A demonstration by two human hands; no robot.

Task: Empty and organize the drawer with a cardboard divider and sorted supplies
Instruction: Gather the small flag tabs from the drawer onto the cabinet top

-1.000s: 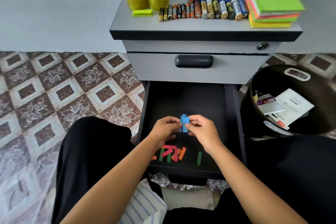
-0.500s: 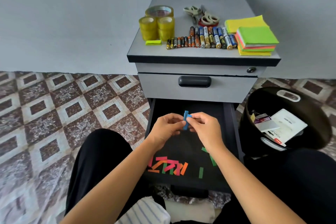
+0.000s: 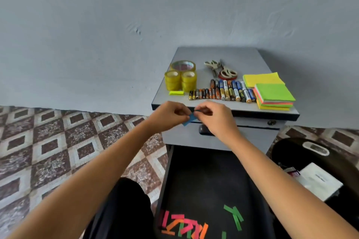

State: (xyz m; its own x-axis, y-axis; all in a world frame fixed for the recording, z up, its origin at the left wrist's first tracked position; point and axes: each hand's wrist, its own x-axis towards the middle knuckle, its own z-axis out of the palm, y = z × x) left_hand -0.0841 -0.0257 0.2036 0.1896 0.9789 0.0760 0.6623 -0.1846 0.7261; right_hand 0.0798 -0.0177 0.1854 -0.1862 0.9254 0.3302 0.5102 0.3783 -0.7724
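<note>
Both hands are raised in front of the cabinet's front edge. My left hand point(image 3: 169, 116) and my right hand point(image 3: 215, 118) pinch a small bundle of blue paper strips point(image 3: 190, 118) between their fingertips. Below them the black drawer point(image 3: 204, 176) stands pulled out. Pink, orange and green paper strips point(image 3: 184, 227) lie loose near its front, with more green strips point(image 3: 234, 217) to the right. On the grey cabinet top point(image 3: 213, 54) lie yellow tape rolls point(image 3: 180, 77), a row of batteries point(image 3: 221, 92), scissors point(image 3: 221, 68), sticky-note pads point(image 3: 270, 91) and a small yellow-green strip stack point(image 3: 176, 93).
A black round bin point(image 3: 318, 165) with white packaging inside stands right of the drawer. The shut upper drawer's dark handle point(image 3: 204, 130) is partly behind my right hand. Patterned tile floor point(image 3: 58, 151) spreads to the left. My black-clad legs flank the drawer.
Both hands rose with the blue strips from over the open drawer to the cabinet's front edge. The camera tilted up, showing more wall.
</note>
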